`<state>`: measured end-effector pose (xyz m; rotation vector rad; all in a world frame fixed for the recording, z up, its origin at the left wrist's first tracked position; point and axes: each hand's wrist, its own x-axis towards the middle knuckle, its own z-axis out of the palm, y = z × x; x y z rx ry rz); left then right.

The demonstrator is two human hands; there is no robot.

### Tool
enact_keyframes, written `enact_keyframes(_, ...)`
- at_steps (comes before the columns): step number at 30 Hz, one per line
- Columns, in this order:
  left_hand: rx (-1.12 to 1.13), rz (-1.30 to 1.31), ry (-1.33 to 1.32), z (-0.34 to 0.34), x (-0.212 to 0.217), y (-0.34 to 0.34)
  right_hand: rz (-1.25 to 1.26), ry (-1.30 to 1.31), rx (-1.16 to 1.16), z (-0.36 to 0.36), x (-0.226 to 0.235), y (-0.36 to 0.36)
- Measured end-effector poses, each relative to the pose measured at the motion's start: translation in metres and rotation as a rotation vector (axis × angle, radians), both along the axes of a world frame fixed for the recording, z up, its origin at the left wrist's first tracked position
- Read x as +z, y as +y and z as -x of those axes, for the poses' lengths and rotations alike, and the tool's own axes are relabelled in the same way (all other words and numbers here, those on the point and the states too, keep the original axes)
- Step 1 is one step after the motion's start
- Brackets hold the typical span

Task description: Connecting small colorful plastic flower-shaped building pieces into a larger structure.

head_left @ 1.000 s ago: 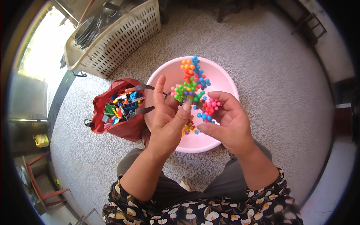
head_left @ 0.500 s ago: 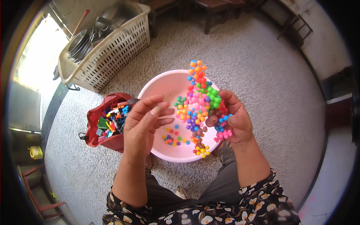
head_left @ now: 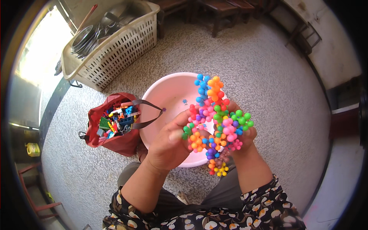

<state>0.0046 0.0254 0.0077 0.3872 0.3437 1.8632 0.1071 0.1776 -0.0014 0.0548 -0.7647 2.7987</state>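
Both hands hold up a colourful structure of joined ball-ended toy building pieces (head_left: 230, 130), in blue, orange, pink, green, purple, brown and yellow. My left hand (head_left: 166, 143) grips its left side by the green and orange pieces, with the fingertips partly hidden behind it. On the right side my right hand (head_left: 248, 142) supports it, mostly covered by the green and pink pieces. Beneath the structure stands a round pink basin (head_left: 153, 103). A few small loose flower-shaped pieces (head_left: 184, 102) lie in it; the structure and my hands hide its lower right part.
Left of the basin is a red fabric bag (head_left: 120, 147) full of mixed toy bricks, its dark strap reaching over the basin rim. A cream slatted basket (head_left: 115, 57) with pans stands at the far left. Dark wooden stools (head_left: 216, 17) are along the back.
My left hand has moved right and closed on the structure, which has turned and come slightly lower. The bag's strap now extends over the basin, no longer covered by my left hand.
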Motion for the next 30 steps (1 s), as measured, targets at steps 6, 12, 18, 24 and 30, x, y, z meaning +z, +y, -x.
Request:
enact_keyframes(6,0.085,0.005,0.111,-0.004,0.008,-0.001,0.059,-0.129,-0.069,-0.001,-0.015,0.002)
enact_keyframes(12,0.119,-0.004,0.093,-0.009,0.007,-0.007,0.084,-0.124,-0.058,0.01,-0.002,-0.015)
enact_keyframes(18,0.07,-0.074,-0.175,-0.009,0.019,-0.01,0.074,-0.023,0.051,0.012,-0.019,-0.023)
enact_keyframes(24,0.091,-0.103,-0.128,-0.007,0.023,-0.019,0.154,-0.171,0.07,0.023,0.009,-0.03)
enact_keyframes(30,-0.022,-0.115,-0.177,0.0,0.016,-0.027,-0.173,-0.525,-0.32,0.024,0.019,-0.02)
